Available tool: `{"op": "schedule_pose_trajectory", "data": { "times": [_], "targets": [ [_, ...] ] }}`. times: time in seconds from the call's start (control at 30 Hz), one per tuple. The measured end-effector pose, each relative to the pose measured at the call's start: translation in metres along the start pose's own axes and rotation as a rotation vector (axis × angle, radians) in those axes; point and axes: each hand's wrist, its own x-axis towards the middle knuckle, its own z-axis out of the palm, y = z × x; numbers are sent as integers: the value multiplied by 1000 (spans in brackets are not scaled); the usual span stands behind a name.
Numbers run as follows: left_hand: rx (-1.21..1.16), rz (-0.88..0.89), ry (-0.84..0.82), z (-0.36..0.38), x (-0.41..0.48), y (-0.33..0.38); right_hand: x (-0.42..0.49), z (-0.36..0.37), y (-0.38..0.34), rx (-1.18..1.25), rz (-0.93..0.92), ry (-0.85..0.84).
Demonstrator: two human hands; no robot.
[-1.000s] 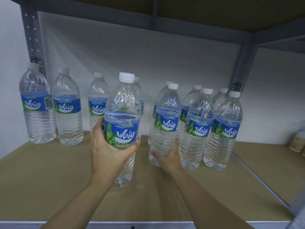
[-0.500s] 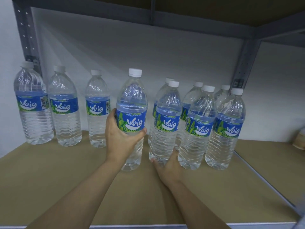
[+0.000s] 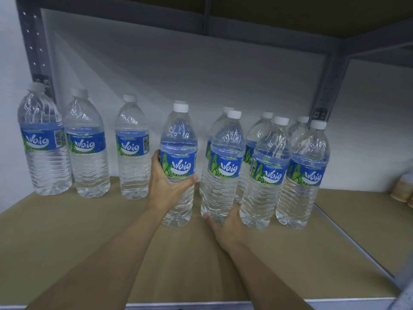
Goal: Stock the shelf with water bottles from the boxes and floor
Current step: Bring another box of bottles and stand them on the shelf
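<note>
My left hand [image 3: 166, 186] grips a clear water bottle [image 3: 178, 139] with a blue label around its middle; the bottle stands upright on the brown shelf board [image 3: 89, 242]. My right hand [image 3: 226, 224] holds the base of a second bottle [image 3: 225, 162] just to its right, fingers hidden behind it. Three bottles [image 3: 87, 144] line the back left. Several more bottles [image 3: 306, 166] cluster at the right in two rows.
A grey metal upright [image 3: 33, 43] stands at the back left and another [image 3: 328, 86] at the back right. An upper shelf [image 3: 223, 16] hangs overhead. Blurred tan containers [image 3: 402, 189] sit at the far right edge. Bare shelf board lies in front of the bottles.
My left hand carried its bottle forward and set it down on the shelf beside the right cluster. My right hand stayed at the base of its bottle.
</note>
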Motion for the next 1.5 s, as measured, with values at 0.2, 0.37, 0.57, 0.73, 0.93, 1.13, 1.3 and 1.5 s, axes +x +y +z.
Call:
{"op": "schedule_pose_trajectory", "data": {
  "times": [0.2, 0.37, 0.57, 0.73, 0.93, 1.13, 1.3, 1.5],
  "targets": [
    [-6, -40, -80, -4, 5, 1, -2, -1, -3, -5, 21, -2],
    [5, -67, -104, -3, 13, -4, -3, -1, -4, 5, 14, 11],
    [-26, -68, -139, -3, 19, -6, -2, 0, -2, 6, 1, 19],
    [-43, -69, -198, -7, 21, -4, -2, -1, -3, 19, -5, 22],
    [-1, -93, -254, -10, 25, -3, -1, -2, -1, 35, -10, 5],
    [28, -138, -236, -10, 21, -1, 0, -3, -2, 1, 9, -10],
    [77, -159, -199, -8, 20, 1, -1, -3, -2, -28, -7, -2],
    [96, -184, -214, -7, 19, 1, -1, -2, -3, -39, -3, -2]
  ]
}}
